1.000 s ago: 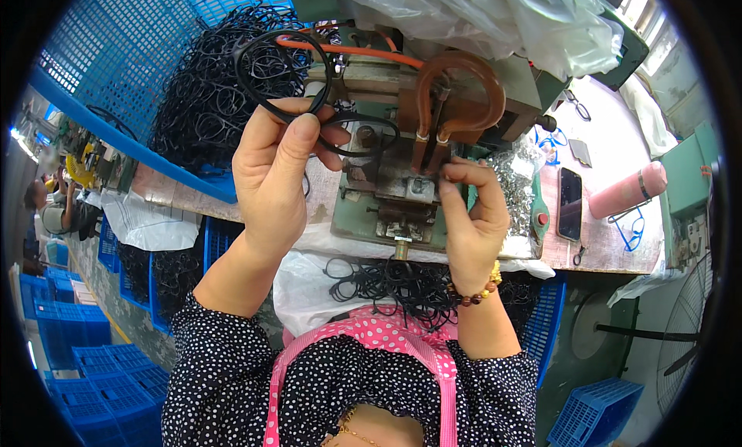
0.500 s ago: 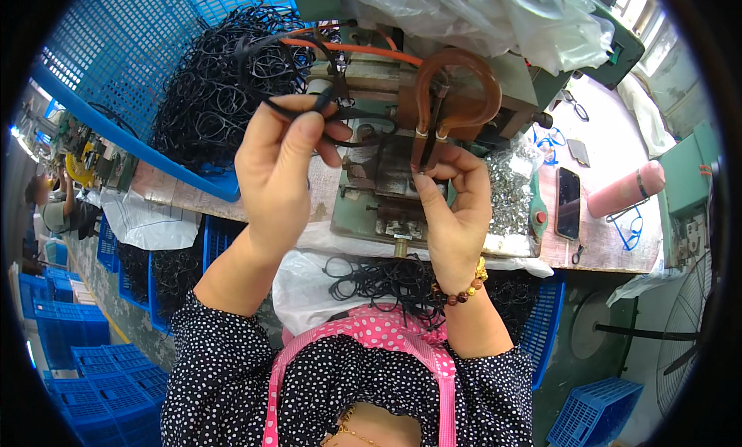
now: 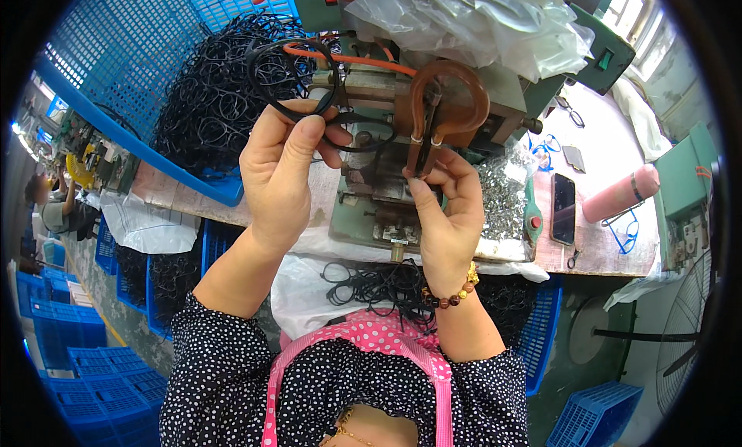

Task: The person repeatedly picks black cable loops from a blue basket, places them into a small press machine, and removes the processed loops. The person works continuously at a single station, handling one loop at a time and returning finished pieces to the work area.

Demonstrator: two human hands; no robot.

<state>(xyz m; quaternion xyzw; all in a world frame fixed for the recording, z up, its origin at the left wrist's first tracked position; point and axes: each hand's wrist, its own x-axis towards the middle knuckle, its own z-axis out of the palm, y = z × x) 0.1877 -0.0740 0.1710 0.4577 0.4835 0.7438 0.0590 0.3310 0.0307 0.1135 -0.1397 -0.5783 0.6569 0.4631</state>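
Observation:
A black eyeglass frame (image 3: 333, 99) is pinched at its bridge between the thumb and fingers of my left hand (image 3: 277, 168). One of its round rims stands up toward the basket; the other reaches right, close to the machine. My right hand (image 3: 452, 215) is closed, thumb against fingers, at the lower end of a brown looped tube (image 3: 481, 99) on the bench machine (image 3: 363, 229). Whatever lies between those fingertips is too small or hidden to make out. Under the loop, the machine's metal jaws are partly covered by my right fingers.
A blue basket (image 3: 147, 157) full of black frames stands at the left. Small shiny metal pieces (image 3: 502, 192) lie right of the machine, beside a phone (image 3: 564, 207) and a pink bottle (image 3: 622, 193). More black frames (image 3: 379, 288) rest at my lap. Plastic sheeting (image 3: 471, 22) covers the machine's top.
The eyeglass frame in my left hand has swung from a blurred, edge-on position to one showing its rim round and clear. My right hand stays at the brown looped tube.

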